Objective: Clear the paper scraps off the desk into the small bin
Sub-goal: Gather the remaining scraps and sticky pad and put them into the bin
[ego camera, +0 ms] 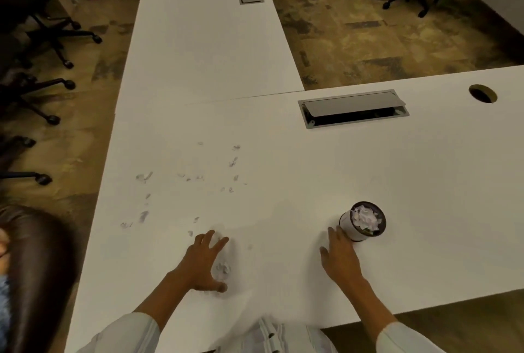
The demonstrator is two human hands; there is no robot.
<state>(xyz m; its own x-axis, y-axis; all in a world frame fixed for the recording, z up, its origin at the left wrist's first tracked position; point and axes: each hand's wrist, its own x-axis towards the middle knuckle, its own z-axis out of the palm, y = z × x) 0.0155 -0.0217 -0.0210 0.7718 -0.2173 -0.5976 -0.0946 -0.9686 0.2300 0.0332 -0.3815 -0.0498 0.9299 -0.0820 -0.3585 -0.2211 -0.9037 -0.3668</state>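
Scraps (187,182) litter the tabletop (283,159) left-centre. Your left hand (205,262) spreads wide over a crumpled wad (223,269); your right hand (340,253), fingers extended, touches the small bin (364,220).

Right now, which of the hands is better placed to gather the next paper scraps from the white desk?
Left. The left hand lies open beside a crumpled scrap pile, with scattered small paper scraps beyond it. The right hand rests at the small round bin, away from them.
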